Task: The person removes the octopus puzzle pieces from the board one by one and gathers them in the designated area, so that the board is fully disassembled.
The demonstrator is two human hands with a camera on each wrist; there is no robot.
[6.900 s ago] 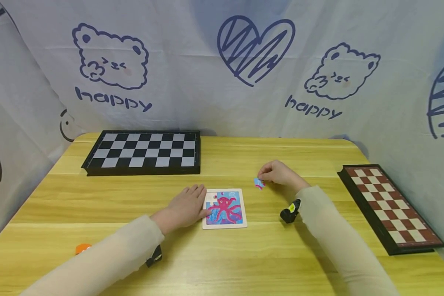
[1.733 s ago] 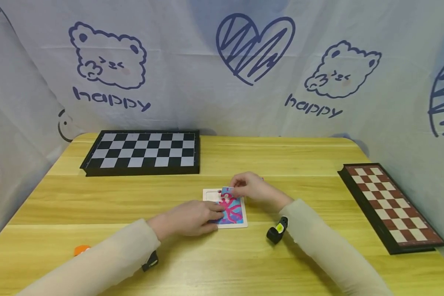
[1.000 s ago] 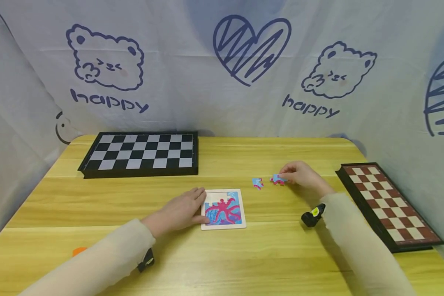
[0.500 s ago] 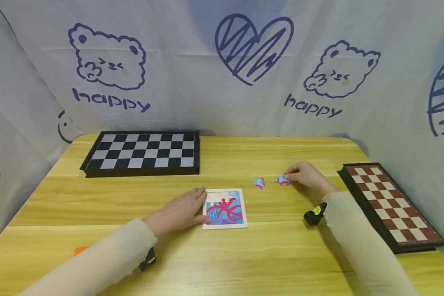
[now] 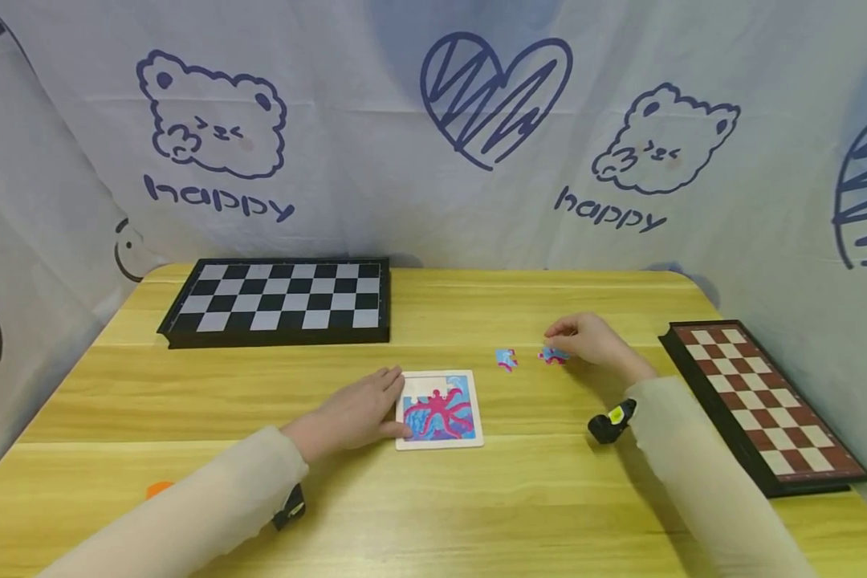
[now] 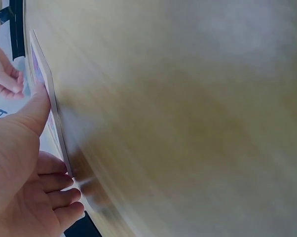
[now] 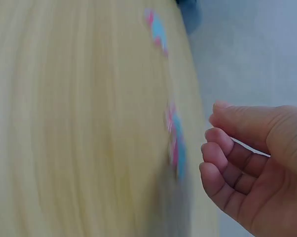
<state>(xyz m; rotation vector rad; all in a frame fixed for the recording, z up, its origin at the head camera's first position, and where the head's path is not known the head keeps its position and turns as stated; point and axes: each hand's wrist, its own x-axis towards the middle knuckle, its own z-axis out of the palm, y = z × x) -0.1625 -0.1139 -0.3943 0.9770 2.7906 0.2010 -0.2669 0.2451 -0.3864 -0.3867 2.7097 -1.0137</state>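
A small octopus jigsaw puzzle (image 5: 439, 413) lies in a pale tray (image 5: 478, 437) at the middle of the table, with bare backing along its upper left. My left hand (image 5: 350, 409) rests at the tray's left side, its thumb (image 6: 39, 101) touching the edge and its fingers extended. Two loose blue and pink puzzle pieces lie to the right of the tray: one jigsaw piece (image 5: 506, 359) on the left and another (image 5: 551, 356) beside my right hand (image 5: 592, 341). In the right wrist view, the right fingers are loosely bent above the table and hold nothing.
A black-and-white chessboard case (image 5: 282, 299) stands at the back left. A brown-and-white chessboard case (image 5: 762, 401) lies along the right edge. An orange object (image 5: 160, 488) is partly hidden by the left sleeve. A printed cloth (image 5: 361, 160) hangs behind the table (image 5: 448, 514).
My right hand took a second puzzle piece out of the tray, carried it right and let go of it beside the first. My left hand shifted from the puzzle's face back to the tray's left edge.
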